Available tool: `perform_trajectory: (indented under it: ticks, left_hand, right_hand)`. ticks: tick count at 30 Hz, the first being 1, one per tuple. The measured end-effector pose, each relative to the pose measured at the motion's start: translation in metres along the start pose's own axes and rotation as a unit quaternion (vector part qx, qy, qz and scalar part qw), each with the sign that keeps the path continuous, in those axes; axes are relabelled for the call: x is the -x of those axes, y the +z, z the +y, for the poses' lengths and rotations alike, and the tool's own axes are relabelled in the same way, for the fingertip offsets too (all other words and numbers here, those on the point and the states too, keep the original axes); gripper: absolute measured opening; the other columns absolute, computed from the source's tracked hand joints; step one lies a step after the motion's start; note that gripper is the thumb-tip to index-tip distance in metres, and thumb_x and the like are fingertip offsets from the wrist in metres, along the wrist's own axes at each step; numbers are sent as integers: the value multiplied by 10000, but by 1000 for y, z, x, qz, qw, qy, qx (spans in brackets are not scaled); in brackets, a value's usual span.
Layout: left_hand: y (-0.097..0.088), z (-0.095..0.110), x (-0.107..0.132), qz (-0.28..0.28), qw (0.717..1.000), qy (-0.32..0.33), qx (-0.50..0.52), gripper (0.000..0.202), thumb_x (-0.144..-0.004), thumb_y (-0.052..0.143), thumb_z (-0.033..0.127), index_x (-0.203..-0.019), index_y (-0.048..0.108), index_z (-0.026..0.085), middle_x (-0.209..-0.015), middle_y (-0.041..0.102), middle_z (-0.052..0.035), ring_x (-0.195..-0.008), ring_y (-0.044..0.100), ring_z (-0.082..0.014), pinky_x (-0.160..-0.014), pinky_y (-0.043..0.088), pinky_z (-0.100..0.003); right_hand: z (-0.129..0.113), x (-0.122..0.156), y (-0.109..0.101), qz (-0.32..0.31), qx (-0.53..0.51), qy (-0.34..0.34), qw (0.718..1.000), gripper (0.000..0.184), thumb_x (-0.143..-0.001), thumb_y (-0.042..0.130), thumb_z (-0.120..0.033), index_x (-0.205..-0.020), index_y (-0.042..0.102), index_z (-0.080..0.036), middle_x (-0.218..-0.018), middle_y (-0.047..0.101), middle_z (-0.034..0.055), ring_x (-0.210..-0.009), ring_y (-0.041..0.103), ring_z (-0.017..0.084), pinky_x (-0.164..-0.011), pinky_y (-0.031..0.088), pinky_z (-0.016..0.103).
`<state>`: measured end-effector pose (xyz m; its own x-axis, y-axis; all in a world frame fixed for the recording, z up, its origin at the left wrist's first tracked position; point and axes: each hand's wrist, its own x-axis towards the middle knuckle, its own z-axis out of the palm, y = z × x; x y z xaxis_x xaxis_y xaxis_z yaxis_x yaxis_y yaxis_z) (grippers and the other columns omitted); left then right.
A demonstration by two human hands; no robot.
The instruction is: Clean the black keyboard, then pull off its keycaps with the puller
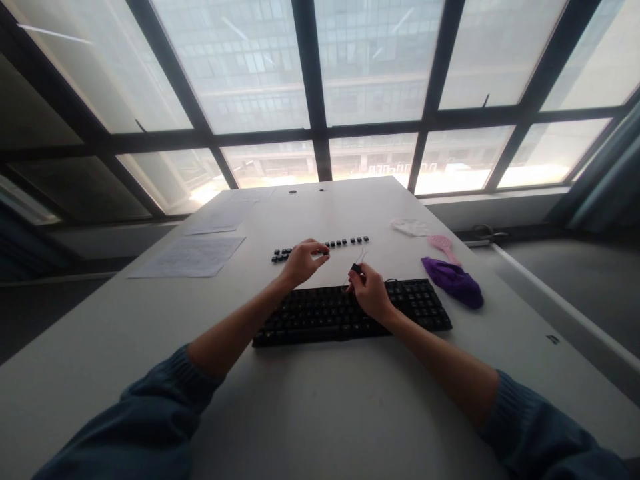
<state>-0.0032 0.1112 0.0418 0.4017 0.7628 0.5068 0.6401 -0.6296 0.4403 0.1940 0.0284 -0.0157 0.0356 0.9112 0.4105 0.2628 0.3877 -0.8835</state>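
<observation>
A black keyboard lies across the white table in front of me. My left hand is above the table just beyond it, thumb and index finger pinched around a small black keycap. Close by on the right, my right hand is over the keyboard's upper edge. Its closed fingers grip a wire keycap puller, with a dark body and thin wire ends pointing up and away. Loose black keycaps stand in rows behind my left hand, which hides part of them.
Paper sheets lie at the left. On the right are a purple cloth pouch, a pink hairbrush and a crumpled clear plastic bag. Large windows rise beyond the table's far edge.
</observation>
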Motion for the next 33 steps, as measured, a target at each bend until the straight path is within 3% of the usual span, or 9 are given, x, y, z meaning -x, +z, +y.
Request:
perform_trajectory:
  ticks: [3,6,12,25,29,33]
  left_hand:
    - [10,-27,-29,-44,998,-21,-43,157,-797,695,263,-921,760,193,-902,721,-41,-748,629,-158,-775,511,-293]
    - [22,-49,-49,-73,992,-23,-99,159,-790,688,259,-911,773,199,-909,742,-45,-811,640,-192,-847,506,-325]
    - [39,-66,-63,-97,986,-1,-132,146,-773,686,222,-884,781,226,-926,756,-41,-949,613,-241,-937,474,-370]
    - [47,-68,-61,-105,983,28,-147,102,-757,716,198,-835,775,227,-919,737,-63,-940,588,-255,-890,474,-380]
    - [34,-57,-61,-73,987,17,-144,99,-803,695,237,-869,763,208,-960,726,-69,-943,590,-240,-892,472,-373]
    - [11,-31,-50,-12,993,24,-119,132,-867,626,236,-900,745,191,-943,722,-63,-905,600,-218,-900,465,-365]
  right_hand:
    - [2,0,1,0,0,2,1000,174,-936,514,-344,-824,528,-212,-707,675,30,-565,650,175,-585,483,285]
    - [1,0,0,-1,3,2,1000,175,-936,514,-346,-826,531,-211,-688,672,22,-571,648,173,-597,482,282]
    - [-2,1,-1,-4,9,7,1000,155,-940,508,-321,-830,537,-216,-651,660,5,-583,646,174,-627,479,288]
    - [-5,1,-2,-3,3,8,1000,147,-929,526,-305,-817,542,-211,-665,668,10,-585,641,173,-634,473,295]
    - [-4,1,-2,-2,-1,5,1000,153,-930,524,-316,-819,543,-211,-671,667,14,-587,642,175,-631,479,295]
    - [-2,1,0,-2,-9,2,1000,165,-933,521,-332,-824,546,-212,-683,669,18,-588,638,175,-639,486,299]
